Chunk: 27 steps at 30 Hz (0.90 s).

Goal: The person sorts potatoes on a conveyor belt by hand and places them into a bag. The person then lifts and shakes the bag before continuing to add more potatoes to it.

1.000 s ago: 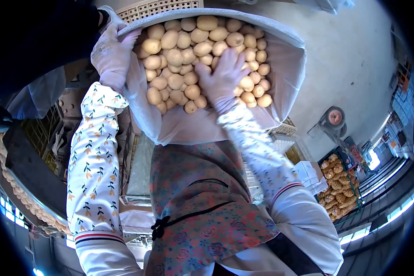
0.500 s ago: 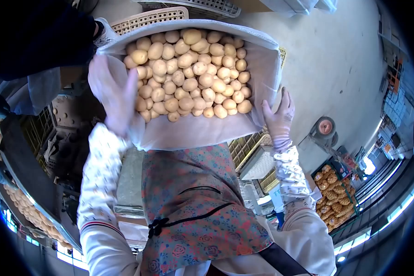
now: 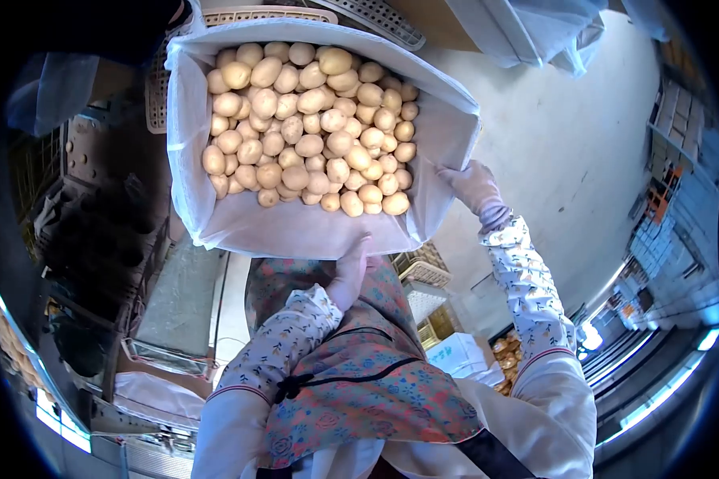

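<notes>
Across the upper right of the frame spreads a smooth, pale grey floor (image 3: 559,168). Largest after it, at upper centre, a box-shaped white liner (image 3: 307,227) of thin, creased, translucent sheeting flares open at its rim. Below it hangs an apron (image 3: 367,399) in grey cloth printed with roses and small blue flowers, tied in a dark bow. White sleeves (image 3: 523,279) carry a leaf-sprig print and striped bands. Along the top edge shows a beige crate (image 3: 272,13), moulded with rows of holes. At right of centre, the right hand (image 3: 473,189) grasps the liner's right edge, fingers bent over it. The left hand (image 3: 351,273) lies against its lower wall; whether it grips, I cannot tell. Smallest are the potatoes (image 3: 309,145), smooth yellowish ovals heaped inside the liner.
</notes>
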Motion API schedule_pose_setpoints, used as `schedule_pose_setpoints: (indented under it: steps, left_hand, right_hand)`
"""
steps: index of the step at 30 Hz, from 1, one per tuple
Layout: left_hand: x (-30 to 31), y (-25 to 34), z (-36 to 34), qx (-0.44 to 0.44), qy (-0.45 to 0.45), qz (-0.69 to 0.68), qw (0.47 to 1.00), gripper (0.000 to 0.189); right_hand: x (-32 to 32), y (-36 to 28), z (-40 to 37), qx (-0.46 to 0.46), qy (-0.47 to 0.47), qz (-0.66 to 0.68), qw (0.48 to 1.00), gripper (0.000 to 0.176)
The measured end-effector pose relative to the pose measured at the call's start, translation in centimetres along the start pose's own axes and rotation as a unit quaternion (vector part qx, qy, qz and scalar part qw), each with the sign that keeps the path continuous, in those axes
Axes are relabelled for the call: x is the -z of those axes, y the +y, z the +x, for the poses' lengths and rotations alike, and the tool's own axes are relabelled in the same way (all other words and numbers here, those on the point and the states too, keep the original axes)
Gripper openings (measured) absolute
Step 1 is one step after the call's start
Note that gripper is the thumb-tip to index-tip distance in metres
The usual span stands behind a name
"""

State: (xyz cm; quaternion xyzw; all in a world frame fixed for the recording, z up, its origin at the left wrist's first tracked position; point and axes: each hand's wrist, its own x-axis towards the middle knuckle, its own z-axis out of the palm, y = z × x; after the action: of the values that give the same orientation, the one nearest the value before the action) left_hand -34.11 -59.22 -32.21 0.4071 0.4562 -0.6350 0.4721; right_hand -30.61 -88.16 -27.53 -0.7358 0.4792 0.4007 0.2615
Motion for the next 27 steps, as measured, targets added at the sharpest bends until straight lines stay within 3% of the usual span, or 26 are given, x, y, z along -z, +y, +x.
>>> schedule_pose_setpoints:
  steps: [2, 4, 8, 10, 13, 14, 17, 19, 23, 27]
  left_hand:
    - [-0.7, -0.8, -0.4, -0.06, 0.032, -0.067, 0.995, 0.029]
    - [0.4, -1.6, 0.4, -0.071, -0.006, -0.032, 0.997, 0.028]
    - [0.6, 1.8, -4.0, -0.119, -0.008, -0.024, 0.993, 0.028]
    - [2.8, 5.9, -8.6, -0.167, -0.063, -0.029, 0.984, 0.026]
    - [7.5, 10.7, -13.3, -0.146, -0.196, -0.086, 0.966, 0.026]
    - [8.2, 11.9, -14.2, -0.139, -0.242, -0.096, 0.955, 0.028]
    - [4.5, 8.6, -10.5, -0.17, -0.053, -0.02, 0.984, 0.032]
    - [3.0, 6.3, -6.6, -0.12, -0.032, -0.024, 0.992, 0.024]
    - [2.1, 3.1, -1.9, -0.087, -0.067, -0.043, 0.993, 0.027]
    - [2.9, 2.8, -1.5, -0.059, -0.085, -0.042, 0.994, 0.031]
  right_hand:
    - [-0.8, 0.4, 1.3, -0.015, 0.005, 0.04, 0.999, 0.052]
    - [-2.8, 3.3, 4.1, 0.018, 0.043, 0.067, 0.997, 0.047]
    - [1.7, -3.2, -0.2, 0.08, 0.021, 0.097, 0.992, 0.038]
    - [5.8, -8.2, -3.8, 0.081, -0.02, 0.153, 0.985, 0.035]
    - [9.0, -13.1, -8.3, 0.126, -0.141, 0.213, 0.959, 0.029]
    - [7.7, -12.7, -7.7, 0.13, -0.098, 0.211, 0.964, 0.028]
    - [3.0, -8.9, -3.0, 0.196, 0.054, 0.24, 0.949, 0.029]
    - [4.4, -6.8, -2.3, 0.063, 0.002, 0.212, 0.975, 0.032]
    - [-0.1, -1.8, 2.4, 0.06, 0.045, 0.212, 0.974, 0.031]
    - [0.6, -2.6, 0.4, 0.021, -0.019, 0.254, 0.967, 0.028]
